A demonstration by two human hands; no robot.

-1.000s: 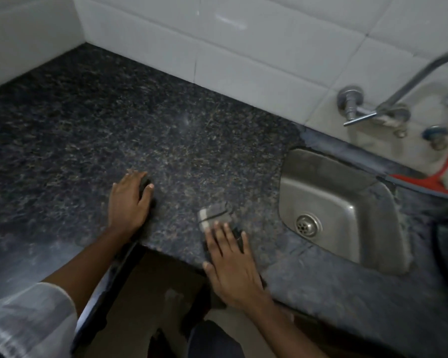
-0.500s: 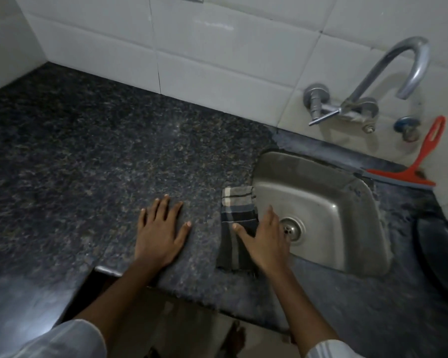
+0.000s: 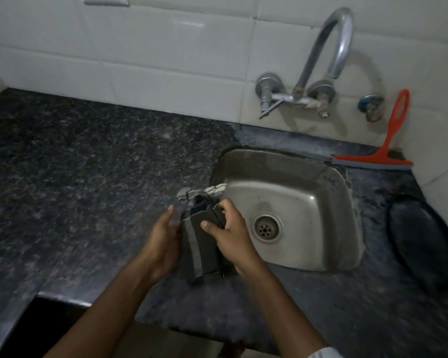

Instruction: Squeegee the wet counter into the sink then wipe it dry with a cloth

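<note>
A dark grey checked cloth (image 3: 202, 241) with pale stripes is bunched up at the left rim of the steel sink (image 3: 308, 177). My right hand (image 3: 230, 236) grips its upper right part, thumb on top. My left hand (image 3: 163, 239) holds its left edge. The cloth's striped end hangs over the sink rim. A red squeegee (image 3: 383, 151) leans against the tiled wall behind the sink's right corner. The dark speckled granite counter (image 3: 88, 177) stretches to the left.
A curved metal tap (image 3: 329, 47) with its valves is mounted on the white tiled wall above the sink. A dark round plate-like object (image 3: 424, 241) lies on the counter to the right of the sink. The counter's front edge has a cut-out at lower left.
My right hand slid the cloth rightward to the sink rim, then lifted and bunched it. My left hand left the counter and took hold of the cloth.
</note>
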